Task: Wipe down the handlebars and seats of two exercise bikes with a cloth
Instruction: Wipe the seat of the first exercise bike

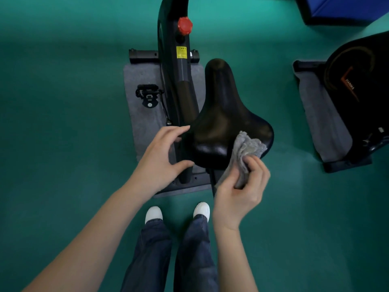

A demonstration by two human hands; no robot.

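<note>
Right hand (pixel 239 188) grips the grey cloth (pixel 244 152), fingers curled round it, pressing it on the black saddle's (pixel 223 114) rear right edge. Left hand (pixel 160 157), fingers spread, touches the saddle's left side.

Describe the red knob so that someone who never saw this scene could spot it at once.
Start at the black exercise bike in the middle of the green floor and follow its frame away from the saddle, past the yellow sticker. The red knob sits just beyond that sticker; it is the only red thing in view.
</note>
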